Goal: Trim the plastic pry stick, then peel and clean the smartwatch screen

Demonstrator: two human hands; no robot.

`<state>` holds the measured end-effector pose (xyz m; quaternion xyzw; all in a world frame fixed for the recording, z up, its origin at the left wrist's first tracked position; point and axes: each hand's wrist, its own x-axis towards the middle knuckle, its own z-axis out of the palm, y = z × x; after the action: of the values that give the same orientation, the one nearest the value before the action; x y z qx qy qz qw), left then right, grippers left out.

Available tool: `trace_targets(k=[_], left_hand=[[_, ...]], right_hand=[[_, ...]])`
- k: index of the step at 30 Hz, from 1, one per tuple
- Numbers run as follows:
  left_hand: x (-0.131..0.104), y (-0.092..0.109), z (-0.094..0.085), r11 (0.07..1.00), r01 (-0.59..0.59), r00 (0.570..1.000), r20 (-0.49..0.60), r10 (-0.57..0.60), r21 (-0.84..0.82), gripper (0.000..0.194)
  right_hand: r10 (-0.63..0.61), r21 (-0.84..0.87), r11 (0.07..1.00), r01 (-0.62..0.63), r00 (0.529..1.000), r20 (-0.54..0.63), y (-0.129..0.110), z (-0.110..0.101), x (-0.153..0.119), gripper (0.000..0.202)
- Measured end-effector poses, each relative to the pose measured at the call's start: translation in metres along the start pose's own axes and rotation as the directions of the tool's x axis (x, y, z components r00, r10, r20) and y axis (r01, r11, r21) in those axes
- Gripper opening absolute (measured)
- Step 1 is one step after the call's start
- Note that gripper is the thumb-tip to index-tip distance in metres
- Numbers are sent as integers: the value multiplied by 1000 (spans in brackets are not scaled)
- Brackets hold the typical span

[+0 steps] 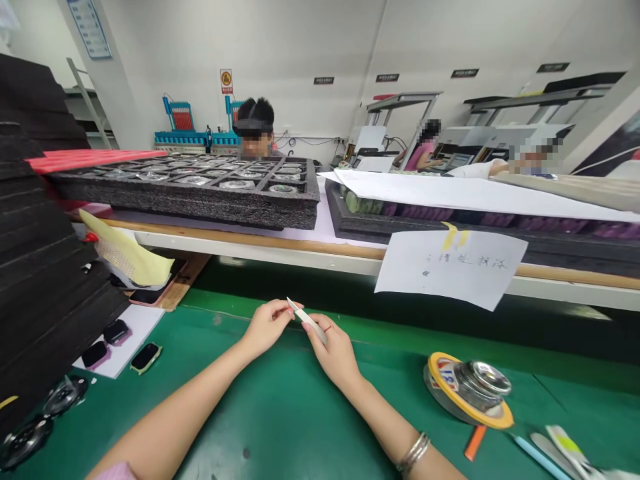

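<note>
The right hand (333, 348) is closed round a craft knife (314, 325), blade bared, above the worktop (250, 427); the left hand (266, 327) curls beside the blade, its grip unclear. Smartwatches (146, 358) lie untouched; how much is finished cannot be told.

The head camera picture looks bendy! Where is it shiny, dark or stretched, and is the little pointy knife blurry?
In the head view, glare shines on the round silver metal top; dark shadow lies under the long white shelf edge. Near that view's left border, the tall black foam stack leans, probably lens distortion; in its middle, the pale pointed knife looks fairly clear.
</note>
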<state>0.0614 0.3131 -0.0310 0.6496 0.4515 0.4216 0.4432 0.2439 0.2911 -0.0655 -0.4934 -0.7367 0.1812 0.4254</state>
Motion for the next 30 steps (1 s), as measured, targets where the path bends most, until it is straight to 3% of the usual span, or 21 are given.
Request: trace_targets(k=[7, 14, 23, 30], left_hand=[[-2, 1, 2, 997, -65, 995, -70, 69, 52, 37], [-2, 7, -3, 982, -58, 984, -155, 87, 178, 34], [-1, 6, 1, 977, -100, 984, -131, 125, 187, 34], [0, 5, -1, 964, -79, 976, -175, 126, 255, 34]], right_hand=[[-27, -1, 1000, 27, 1000, -12, 0, 0, -1, 34], [-34, 29, 999, 35, 999, -31, -4, 0, -1, 36], [-24, 39, 999, 25, 1000, -18, -1, 1, 1, 37], [-14, 41, 999, 15, 1000, -23, 1, 1, 2, 35]])
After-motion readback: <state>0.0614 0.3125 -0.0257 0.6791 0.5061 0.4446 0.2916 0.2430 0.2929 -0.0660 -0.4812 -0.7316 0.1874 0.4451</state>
